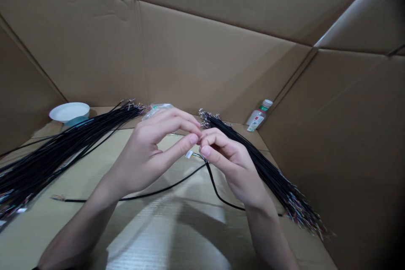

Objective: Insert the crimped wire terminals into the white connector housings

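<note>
My left hand and my right hand meet above the middle of the surface, fingertips touching. Each pinches with thumb and fingers; whatever lies between the tips is too small or hidden to make out. Just below them a white connector on short coloured wires shows. Those wires run toward the head of a black cable, beside my right thumb. One black length curves left behind my left forearm to a frayed wire end. Another black length bends down and right, passing behind my right wrist.
A thick bundle of black cables lies at left, another bundle at right, both with loose wire ends. At the back stand a white bowl, a clear plastic bag and a bottle. Cardboard walls enclose the surface.
</note>
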Demonstrator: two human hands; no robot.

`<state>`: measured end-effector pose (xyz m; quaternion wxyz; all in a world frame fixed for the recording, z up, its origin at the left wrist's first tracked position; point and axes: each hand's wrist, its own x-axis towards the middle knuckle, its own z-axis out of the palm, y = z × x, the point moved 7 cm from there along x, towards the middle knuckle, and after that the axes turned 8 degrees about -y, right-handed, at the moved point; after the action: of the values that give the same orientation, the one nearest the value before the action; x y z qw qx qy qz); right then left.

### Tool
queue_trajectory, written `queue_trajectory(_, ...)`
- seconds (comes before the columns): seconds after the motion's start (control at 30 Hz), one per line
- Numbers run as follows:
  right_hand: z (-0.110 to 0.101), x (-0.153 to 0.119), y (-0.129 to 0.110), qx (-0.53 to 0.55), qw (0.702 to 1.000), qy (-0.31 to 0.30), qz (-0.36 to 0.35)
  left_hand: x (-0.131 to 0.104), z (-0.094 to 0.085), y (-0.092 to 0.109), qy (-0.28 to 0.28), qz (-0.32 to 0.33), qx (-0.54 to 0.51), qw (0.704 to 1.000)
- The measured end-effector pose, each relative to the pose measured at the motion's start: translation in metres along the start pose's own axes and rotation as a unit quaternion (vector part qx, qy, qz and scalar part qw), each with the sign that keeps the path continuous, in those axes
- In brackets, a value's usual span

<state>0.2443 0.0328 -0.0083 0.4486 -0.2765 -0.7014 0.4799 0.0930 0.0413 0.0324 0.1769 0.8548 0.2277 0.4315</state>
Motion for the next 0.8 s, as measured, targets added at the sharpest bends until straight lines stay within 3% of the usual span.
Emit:
queue_trajectory(0.43, 0.003, -0.001, -0.002, -0.012, 1.000, -0.022, 0.008, 0.000, 0.002, 0.006, -0.051, 0.019, 0.016, 0.998)
queue_trajectory(0.57, 0.001, 0.001, 0.002, 0.033, 0.999, -0.017, 0.019, -0.003, -0.002, -0.002, -0.048, -0.039, 0.005, 0.998)
queue_trajectory(0.7, -0.004, 0.001, 0.006, 0.079, 0.996, 0.013, 0.033, -0.005, 0.002, -0.009, -0.110, -0.094, -0.048, 0.988)
queue_trajectory(0.8, -0.008, -0.001, 0.005, 0.090, 0.995, 0.037, 0.036, -0.004, 0.004, -0.010, -0.120, -0.108, -0.089, 0.983)
